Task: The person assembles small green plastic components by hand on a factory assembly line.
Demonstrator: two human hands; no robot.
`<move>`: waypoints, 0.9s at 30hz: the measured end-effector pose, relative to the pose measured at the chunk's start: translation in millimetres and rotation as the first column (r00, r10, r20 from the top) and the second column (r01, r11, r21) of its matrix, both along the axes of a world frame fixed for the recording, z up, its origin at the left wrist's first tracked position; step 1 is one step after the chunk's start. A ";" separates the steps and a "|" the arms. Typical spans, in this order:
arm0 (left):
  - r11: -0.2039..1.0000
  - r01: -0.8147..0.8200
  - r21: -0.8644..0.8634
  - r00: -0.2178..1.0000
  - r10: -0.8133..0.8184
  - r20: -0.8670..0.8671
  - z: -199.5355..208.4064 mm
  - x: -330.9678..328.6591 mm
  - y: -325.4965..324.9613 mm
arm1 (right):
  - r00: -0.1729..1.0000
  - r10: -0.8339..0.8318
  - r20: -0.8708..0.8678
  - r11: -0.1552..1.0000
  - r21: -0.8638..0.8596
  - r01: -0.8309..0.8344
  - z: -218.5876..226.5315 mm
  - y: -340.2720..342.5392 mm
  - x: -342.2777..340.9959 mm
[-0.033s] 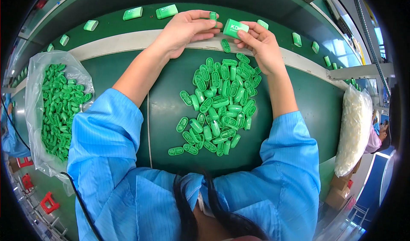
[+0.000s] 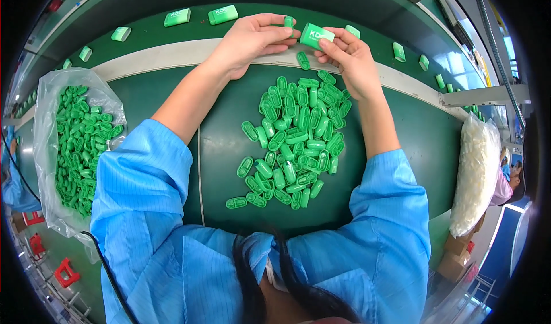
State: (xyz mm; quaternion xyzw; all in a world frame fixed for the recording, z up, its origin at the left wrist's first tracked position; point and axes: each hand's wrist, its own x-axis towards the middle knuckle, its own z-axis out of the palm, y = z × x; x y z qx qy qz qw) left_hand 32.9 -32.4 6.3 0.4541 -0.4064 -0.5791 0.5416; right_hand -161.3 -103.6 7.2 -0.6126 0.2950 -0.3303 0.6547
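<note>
My left hand (image 2: pixel 248 44) pinches a small green oval plastic cap (image 2: pixel 288 22) between thumb and fingers. Close beside it, my right hand (image 2: pixel 357 63) grips a flat green-to-white plastic case (image 2: pixel 314 36) with pale printing, its open end turned toward the cap. Cap and case look slightly apart. Both hands are over the pale rail (image 2: pixel 172 55) at the far side of the dark green worktop. Below them lies a pile of similar green caps (image 2: pixel 297 136), several showing their hollow side. One loose cap (image 2: pixel 303 60) sits at the rail's near edge.
Beyond the rail, a green conveyor belt (image 2: pixel 146 30) carries spaced cases (image 2: pixel 222 14). At left is a clear bag (image 2: pixel 45 123) full of green caps; at right stands a bag of whitish pieces (image 2: pixel 475 175). A metal bracket (image 2: pixel 485 96) juts in at right. Other people show at both edges.
The cases on the belt at the far left have shifted very slightly leftward. The cap in my left hand has edged slightly right, toward the case; the pile is unchanged.
</note>
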 end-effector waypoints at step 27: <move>0.833 -0.148 -0.533 0.473 0.533 0.702 5.1 -50.9 26.8 | 0.977 -0.208 0.057 0.936 -0.278 0.215 4.6 33.7 20.2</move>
